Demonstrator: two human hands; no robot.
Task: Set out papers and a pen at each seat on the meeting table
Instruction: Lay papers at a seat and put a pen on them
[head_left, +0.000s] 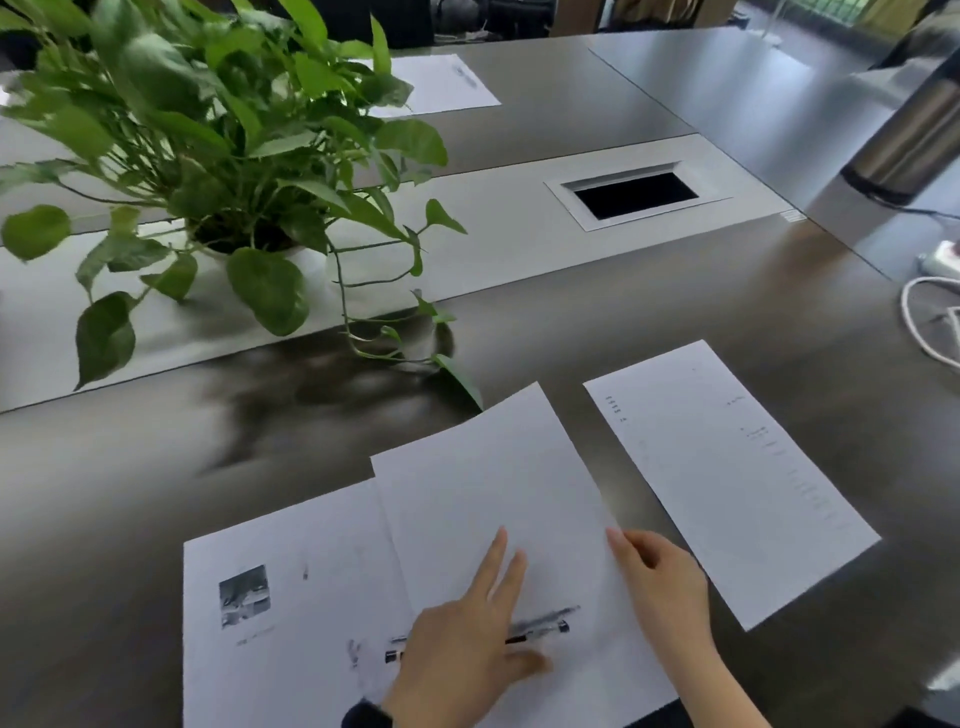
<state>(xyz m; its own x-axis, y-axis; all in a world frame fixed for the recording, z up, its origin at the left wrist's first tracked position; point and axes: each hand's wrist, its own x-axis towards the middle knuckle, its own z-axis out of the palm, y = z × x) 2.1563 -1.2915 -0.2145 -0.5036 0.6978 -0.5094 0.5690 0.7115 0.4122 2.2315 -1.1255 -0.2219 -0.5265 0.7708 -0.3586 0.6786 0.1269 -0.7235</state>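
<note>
The tabletop (649, 291) is showing dark grey-brown, crossed by a pale grey centre strip (493, 234). White sheets (483, 499) are lying at six o'clock, one carrying a grey photo print (244, 595). The pothos (218, 130) is showing bright green at ten o'clock.

A blank white sheet (498, 499) lies slanted on the dark tabletop (156, 467), overlapping the right part of a printed sheet (291, 613) that bears a small grey photo near its left edge. A black pen (540, 630) lies almost crosswise on these two sheets, its middle hidden, one end showing on the blank sheet and the other near the seam between them. A third sheet (727, 478) with faint print lies apart to the right, angled the same way, and a fourth sheet (441, 83) lies far across the tabletop.
</note>
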